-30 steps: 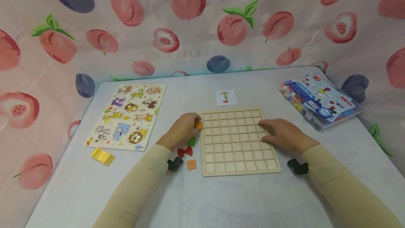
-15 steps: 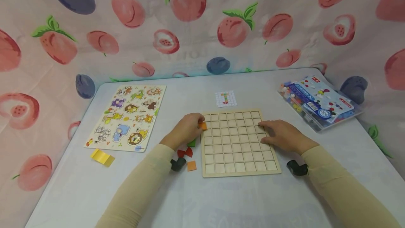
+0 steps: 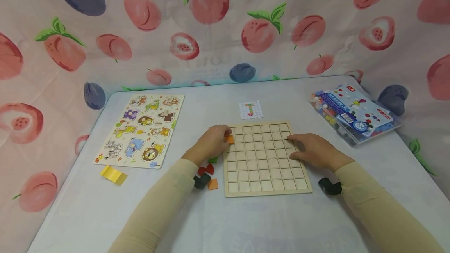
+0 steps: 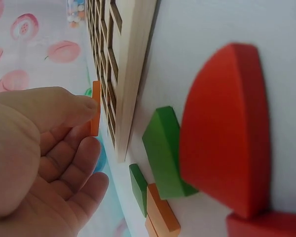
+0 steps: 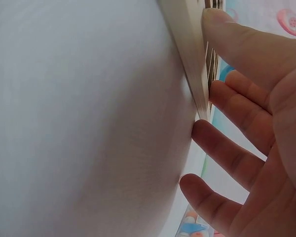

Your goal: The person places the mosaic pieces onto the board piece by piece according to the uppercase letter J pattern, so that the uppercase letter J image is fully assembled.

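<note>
Soft, dimmish light falls evenly around the wooden grid board (image 3: 265,164), with faint shadows by the sleeves (image 3: 154,206), a sheen on the yellow strip (image 3: 113,175) to its left, and a broad, blurry shadow beside it in the right wrist view.

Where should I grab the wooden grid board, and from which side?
I'd pinch the grid board by its right rim, coming from the right: the board lies flat, this straight rim shows enough thickness to grip, and red pieces sit off its left side.
</note>
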Motion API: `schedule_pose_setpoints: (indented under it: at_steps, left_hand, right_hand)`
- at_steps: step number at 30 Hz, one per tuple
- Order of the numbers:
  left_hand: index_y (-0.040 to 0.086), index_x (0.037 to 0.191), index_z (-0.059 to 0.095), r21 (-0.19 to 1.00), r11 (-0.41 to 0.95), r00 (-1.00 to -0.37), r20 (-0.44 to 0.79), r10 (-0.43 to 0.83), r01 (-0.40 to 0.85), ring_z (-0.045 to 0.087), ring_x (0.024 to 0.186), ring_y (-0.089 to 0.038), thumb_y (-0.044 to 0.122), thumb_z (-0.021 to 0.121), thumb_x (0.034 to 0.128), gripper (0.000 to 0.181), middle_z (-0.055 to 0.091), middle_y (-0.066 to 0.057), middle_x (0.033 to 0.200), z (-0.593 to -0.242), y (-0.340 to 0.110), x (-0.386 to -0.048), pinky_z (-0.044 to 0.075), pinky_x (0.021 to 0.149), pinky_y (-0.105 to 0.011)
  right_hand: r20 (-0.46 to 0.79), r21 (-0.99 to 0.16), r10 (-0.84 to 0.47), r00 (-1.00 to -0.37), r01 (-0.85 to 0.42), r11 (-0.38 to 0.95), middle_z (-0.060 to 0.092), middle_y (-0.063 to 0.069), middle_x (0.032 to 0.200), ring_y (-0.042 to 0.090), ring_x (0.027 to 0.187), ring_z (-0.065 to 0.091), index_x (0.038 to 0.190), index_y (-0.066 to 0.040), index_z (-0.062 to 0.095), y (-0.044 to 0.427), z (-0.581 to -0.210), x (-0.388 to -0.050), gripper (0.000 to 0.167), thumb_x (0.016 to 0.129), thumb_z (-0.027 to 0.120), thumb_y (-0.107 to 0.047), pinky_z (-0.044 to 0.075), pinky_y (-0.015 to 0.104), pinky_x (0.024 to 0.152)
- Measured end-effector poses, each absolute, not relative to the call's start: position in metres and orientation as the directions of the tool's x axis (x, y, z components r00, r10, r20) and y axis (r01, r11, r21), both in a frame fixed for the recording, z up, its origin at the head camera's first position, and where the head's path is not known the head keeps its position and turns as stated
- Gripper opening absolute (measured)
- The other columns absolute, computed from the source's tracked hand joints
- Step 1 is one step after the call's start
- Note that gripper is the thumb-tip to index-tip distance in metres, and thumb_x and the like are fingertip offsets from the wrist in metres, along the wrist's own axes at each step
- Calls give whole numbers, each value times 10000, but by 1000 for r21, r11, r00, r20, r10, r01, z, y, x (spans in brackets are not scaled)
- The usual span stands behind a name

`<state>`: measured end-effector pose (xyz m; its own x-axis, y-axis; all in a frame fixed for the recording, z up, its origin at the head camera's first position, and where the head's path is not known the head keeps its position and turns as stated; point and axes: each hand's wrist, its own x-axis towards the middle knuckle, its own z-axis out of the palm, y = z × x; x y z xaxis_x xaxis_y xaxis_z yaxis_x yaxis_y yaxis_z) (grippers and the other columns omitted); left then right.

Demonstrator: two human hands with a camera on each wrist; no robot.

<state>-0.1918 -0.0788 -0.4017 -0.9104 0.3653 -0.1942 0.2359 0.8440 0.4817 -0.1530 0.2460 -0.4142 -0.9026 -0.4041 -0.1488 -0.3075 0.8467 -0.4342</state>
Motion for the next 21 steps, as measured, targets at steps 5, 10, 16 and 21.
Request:
schedule_pose_setpoints:
  at_steps: [5, 10, 16, 21]
  left_hand:
    - [26, 1306, 615, 482, 841, -907, -193, 374, 244, 564, 1172, -217, 66, 665, 923, 388, 628, -94, 1275, -401, -76, -192, 431, 1048, -357]
    - [17, 1304, 611, 489, 828, -898, -178, 402, 274, 565, 1185, -221, 74, 654, 942, 369, 629, -97, 1268, -399, -73, -191, 437, 1039, -348]
    - [9, 1304, 606, 487, 822, -891, -169, 421, 295, 566, 1178, -222, 94, 637, 964, 351, 631, -94, 1262, -398, -69, -192, 441, 1033, -342]
    - [7, 1301, 606, 483, 820, -887, -167, 430, 307, 571, 1153, -215, 100, 646, 964, 351, 634, -92, 1257, -398, -65, -193, 448, 1024, -334]
  right_hand:
    - [-155, -431, -398, -904, -301, 851, 550, 265, 1374, 477, 1276, 482, 1398, 15, 542, 246, -414, -153, 609, 909, 747, -285, 359, 600, 1053]
    - [-156, -434, -399, -904, -300, 850, 548, 265, 1375, 479, 1276, 479, 1400, 12, 541, 245, -413, -152, 611, 911, 745, -291, 358, 603, 1051]
    - [-159, -439, -402, -902, -300, 847, 543, 264, 1381, 480, 1283, 471, 1405, 10, 537, 246, -413, -152, 618, 914, 741, -303, 355, 605, 1052]
    - [-155, -435, -402, -902, -303, 848, 550, 261, 1374, 478, 1269, 483, 1407, 5, 537, 247, -413, -152, 620, 915, 738, -312, 365, 605, 1042]
